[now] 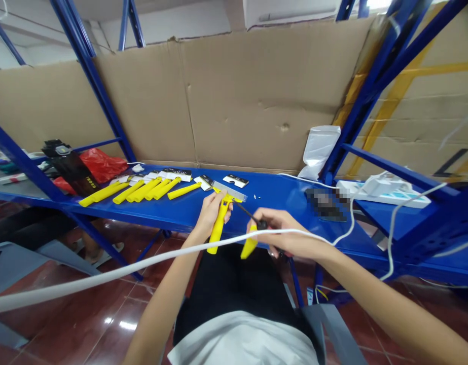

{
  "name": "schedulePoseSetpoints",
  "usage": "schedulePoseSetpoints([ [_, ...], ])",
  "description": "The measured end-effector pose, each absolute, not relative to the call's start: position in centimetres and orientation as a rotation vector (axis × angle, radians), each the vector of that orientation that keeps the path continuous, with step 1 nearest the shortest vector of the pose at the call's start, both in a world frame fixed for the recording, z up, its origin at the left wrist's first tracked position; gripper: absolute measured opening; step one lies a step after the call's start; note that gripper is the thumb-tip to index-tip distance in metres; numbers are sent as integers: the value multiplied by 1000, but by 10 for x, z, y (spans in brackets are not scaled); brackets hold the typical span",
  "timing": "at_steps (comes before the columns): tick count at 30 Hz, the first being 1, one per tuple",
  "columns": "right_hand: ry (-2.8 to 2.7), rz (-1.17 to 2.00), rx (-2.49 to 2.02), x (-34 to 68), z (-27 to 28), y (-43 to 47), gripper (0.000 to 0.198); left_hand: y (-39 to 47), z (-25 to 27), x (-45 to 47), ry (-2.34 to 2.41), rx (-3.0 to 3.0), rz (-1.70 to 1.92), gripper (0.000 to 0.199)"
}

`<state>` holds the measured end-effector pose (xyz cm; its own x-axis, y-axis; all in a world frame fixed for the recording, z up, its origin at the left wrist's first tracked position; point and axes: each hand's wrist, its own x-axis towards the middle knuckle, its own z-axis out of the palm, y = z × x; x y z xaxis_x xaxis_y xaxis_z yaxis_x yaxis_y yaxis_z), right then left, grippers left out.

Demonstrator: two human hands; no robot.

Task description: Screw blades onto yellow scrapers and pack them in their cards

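My left hand point(210, 209) is closed around a yellow-handled scraper point(217, 230), whose wide pale blade point(229, 190) points away from me. In my right hand point(281, 225) is a screwdriver point(246, 211); its dark shaft reaches to the scraper's head, though the exact contact is too small to make out. A yellow piece point(249, 244) sticks out below the right fingers; whether it belongs to the screwdriver I cannot tell. Several more yellow scrapers point(137, 191) lie in a row to the left, blade ends away from me. Tiny pale bits point(255, 196) lie on the table right of the blade.
A black-and-white card point(236, 180) lies behind the blade. A white cable point(161, 258) crosses before my forearms. On the blue table point(287, 195) stand a black bottle point(72, 170), a red bag point(102, 165) and a white power strip point(386, 192). Cardboard point(237, 101) walls the back.
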<state>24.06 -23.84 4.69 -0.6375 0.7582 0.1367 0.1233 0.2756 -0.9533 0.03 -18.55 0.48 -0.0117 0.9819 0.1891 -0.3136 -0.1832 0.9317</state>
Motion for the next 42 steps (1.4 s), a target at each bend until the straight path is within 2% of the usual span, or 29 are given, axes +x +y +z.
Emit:
schedulePoseSetpoints([
  [4,-1889,1166,-768,216,68,-185,47,-184,3,0,870,1111,1487,47],
  [14,-1438,1288,-618,174,84,-83,65,-186,4,1,848,1091,1486,50],
  [21,-1404,1396,-621,166,61,-81,67,-185,4,5,893,1086,1529,51],
  [28,-1427,1353,-696,165,39,-93,65,-186,1,5,886,1069,1623,49],
  [38,-1404,1311,-628,169,48,-97,63,-179,-1,6,889,1068,1624,49],
  [42,-1483,1292,-647,169,45,-98,61,-178,1,8,900,1037,1662,41],
])
